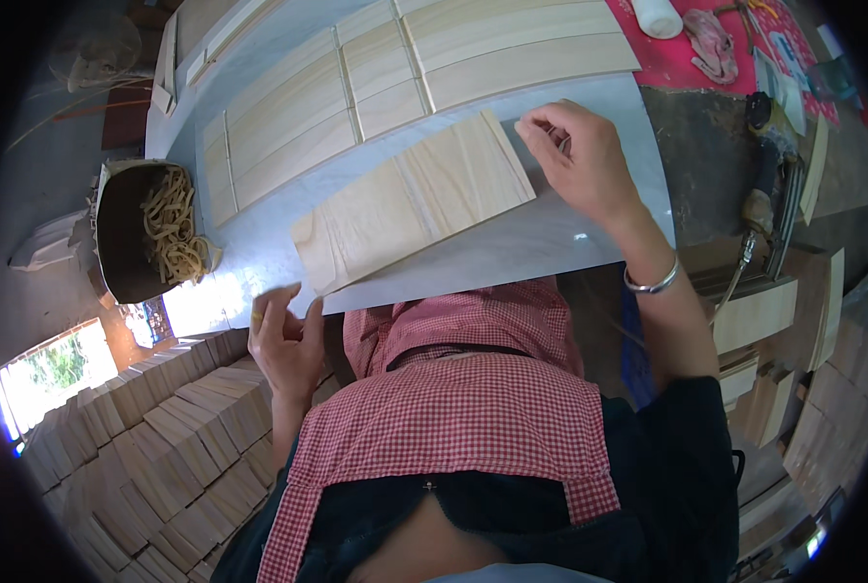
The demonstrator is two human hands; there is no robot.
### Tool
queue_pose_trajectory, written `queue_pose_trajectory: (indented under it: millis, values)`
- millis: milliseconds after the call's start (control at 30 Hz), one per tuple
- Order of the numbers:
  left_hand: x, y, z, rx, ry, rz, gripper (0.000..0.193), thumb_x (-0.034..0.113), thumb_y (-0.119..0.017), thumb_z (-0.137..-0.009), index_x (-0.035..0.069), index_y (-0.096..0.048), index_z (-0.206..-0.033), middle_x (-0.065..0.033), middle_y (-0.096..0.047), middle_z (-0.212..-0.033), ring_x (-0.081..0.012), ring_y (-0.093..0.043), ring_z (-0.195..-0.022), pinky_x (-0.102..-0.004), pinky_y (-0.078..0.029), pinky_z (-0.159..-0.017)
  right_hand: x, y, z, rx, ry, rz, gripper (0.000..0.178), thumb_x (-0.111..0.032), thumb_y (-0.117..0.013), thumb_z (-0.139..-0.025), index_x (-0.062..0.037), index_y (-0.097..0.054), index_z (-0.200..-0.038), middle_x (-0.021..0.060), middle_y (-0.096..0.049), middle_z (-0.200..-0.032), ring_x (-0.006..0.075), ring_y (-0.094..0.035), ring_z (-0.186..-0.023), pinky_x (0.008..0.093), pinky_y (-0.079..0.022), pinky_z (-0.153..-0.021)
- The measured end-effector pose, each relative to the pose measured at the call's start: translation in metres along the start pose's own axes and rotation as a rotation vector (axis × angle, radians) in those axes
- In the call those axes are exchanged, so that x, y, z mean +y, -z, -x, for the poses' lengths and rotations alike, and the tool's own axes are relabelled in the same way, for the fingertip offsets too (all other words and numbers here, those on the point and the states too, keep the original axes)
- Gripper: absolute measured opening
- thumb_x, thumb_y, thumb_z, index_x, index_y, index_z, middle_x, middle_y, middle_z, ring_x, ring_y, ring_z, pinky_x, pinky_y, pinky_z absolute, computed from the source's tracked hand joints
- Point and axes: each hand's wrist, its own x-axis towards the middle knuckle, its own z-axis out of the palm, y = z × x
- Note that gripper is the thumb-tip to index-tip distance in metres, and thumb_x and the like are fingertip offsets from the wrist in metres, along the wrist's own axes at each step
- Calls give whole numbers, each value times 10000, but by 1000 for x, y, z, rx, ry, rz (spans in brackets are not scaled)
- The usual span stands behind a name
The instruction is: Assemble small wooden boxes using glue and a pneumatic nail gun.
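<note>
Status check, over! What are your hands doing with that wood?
Right hand at wooden panel corner, fingers pinched. Left hand open, off table edge. Nothing blocking panel.

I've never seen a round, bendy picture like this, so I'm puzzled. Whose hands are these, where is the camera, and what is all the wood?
The camera sits on a person's head and looks down, so you see their own arms coming in from below. Its wide lens bends straight edges.

The right hand, with a silver bangle on the wrist, touches the far end of a pale flat wooden sheet lying on the light blue-white table. The left hand is open at the table's near edge, holding nothing.

More pale wooden strips lie in rows farther back. A dark bag of yellowish rubber bands sits to the left, and stacked small wooden pieces wait below it. The person wears a red checked apron.
</note>
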Motion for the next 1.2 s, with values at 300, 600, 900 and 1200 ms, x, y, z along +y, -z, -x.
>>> queue_pose_trajectory:
  millis: [300,600,900,1200]
  values:
    - [110,-88,-75,-129,-790,-12,491,389,-859,-696,85,-606,-987,-194,-462,-1472,-383,-428,-1349,-534,-326,-1127,-23,-30,7,124,-11,82,126,-25,-727,-861,14,-686,-974,80,-639,-864,195,-575,-680,302,-490,-622]
    - [112,-121,-79,-132,-743,132,493,313,-865,-616,81,-527,-890,-190,-502,-1427,-375,-496,-1206,-508,-342,-1079,-31,-31,6,122,23,237,127,-97,-723,-866,-36,-625,-814,60,-555,-798,225,-553,-657,350,-481,-617]
    - [120,-116,-80,-166,-723,128,512,317,-875,-594,83,-525,-885,-187,-516,-1386,-364,-486,-1182,-486,-346,-1060,-28,-34,7,148,37,244,129,-89,-713,-872,-41,-616,-802,65,-543,-809,231,-556,-677,351,-486,-623]
    - [128,-119,-90,-179,-804,138,492,350,-865,-620,82,-538,-872,-193,-528,-1335,-374,-483,-1171,-477,-362,-1025,-27,-36,14,232,107,233,76,-54,-705,-866,-36,-635,-843,78,-559,-819,234,-570,-685,344,-491,-636]
